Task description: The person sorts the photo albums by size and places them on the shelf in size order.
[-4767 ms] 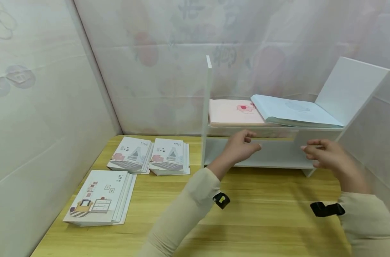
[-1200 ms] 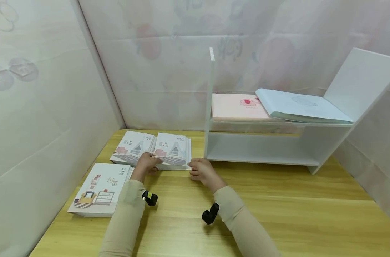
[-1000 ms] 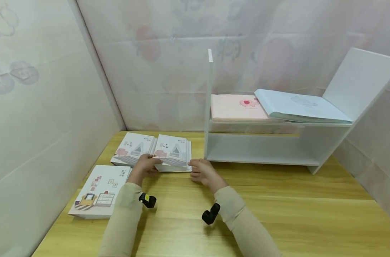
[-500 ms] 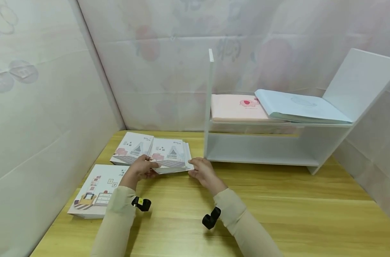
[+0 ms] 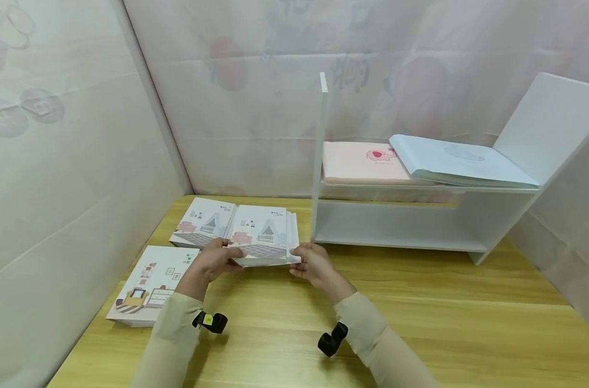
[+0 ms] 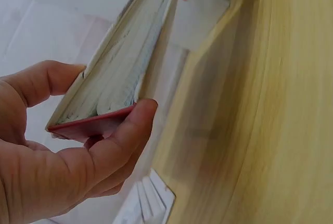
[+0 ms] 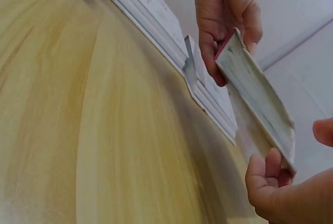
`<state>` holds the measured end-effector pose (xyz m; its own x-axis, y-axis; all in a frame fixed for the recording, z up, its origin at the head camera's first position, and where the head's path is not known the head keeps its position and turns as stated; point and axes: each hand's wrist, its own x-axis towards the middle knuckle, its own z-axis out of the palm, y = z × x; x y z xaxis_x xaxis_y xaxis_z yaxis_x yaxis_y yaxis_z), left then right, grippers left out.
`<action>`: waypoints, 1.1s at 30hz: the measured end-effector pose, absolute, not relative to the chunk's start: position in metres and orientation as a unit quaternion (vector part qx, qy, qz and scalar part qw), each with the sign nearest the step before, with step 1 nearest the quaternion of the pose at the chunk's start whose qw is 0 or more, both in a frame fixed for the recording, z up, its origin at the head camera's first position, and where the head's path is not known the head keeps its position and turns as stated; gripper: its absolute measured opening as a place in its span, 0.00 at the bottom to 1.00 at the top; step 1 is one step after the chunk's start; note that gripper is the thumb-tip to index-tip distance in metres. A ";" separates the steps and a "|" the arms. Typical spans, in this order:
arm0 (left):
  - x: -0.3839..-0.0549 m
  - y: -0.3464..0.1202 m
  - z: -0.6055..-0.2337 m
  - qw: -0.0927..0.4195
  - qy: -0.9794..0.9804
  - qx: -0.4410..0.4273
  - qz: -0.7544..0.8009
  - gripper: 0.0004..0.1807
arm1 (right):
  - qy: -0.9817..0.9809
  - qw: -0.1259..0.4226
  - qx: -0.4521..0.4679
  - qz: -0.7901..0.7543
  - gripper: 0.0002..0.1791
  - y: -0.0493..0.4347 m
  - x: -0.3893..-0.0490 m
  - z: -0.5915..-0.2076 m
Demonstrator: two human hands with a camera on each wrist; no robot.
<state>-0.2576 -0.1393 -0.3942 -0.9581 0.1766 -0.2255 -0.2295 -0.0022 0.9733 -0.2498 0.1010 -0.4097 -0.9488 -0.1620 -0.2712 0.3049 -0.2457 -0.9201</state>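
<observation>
A thick white photo album point(image 5: 257, 229), its cover printed with a pink armchair and a grey tent shape, is held between both hands. My left hand point(image 5: 209, 267) pinches its near left corner, thumb on the cover and fingers underneath. At the near right corner, my right hand point(image 5: 318, 267) grips it the same way. In the left wrist view the album's page edges point(image 6: 119, 62) and red spine end show above the table, tilted. The right wrist view shows the album point(image 7: 257, 96) raised between my left hand point(image 7: 229, 15) and right hand point(image 7: 296, 198).
A matching album point(image 5: 204, 221) lies just left, and another with a yellow armchair picture point(image 5: 151, 283) lies nearer. To the right stands a white shelf point(image 5: 396, 245) bearing a pink elephant album point(image 5: 354, 161) and a light blue album point(image 5: 464, 159). Curtains hang behind and at the left.
Both hands came from in front of the shelf to the middle album. They have gripped its near corners and raised it toward me; the other albums stay in place.
</observation>
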 end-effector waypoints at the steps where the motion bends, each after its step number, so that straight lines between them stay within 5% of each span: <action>1: -0.255 -0.139 -0.393 0.146 0.688 -0.014 0.711 0.24 | 0.595 0.153 0.055 -0.787 0.26 0.101 -0.249 -0.409; 9: -0.233 -0.138 -0.385 0.161 0.699 0.020 0.697 0.46 | 0.600 0.172 0.005 -0.781 0.14 0.104 -0.239 -0.408; 18: -0.206 -0.137 -0.382 0.155 0.719 0.035 0.677 0.46 | 0.623 0.198 -0.027 -0.756 0.26 0.111 -0.222 -0.405; 33: -0.166 -0.127 -0.380 0.171 0.706 0.068 0.684 0.47 | 0.645 0.236 -0.099 -0.720 0.29 0.137 -0.189 -0.392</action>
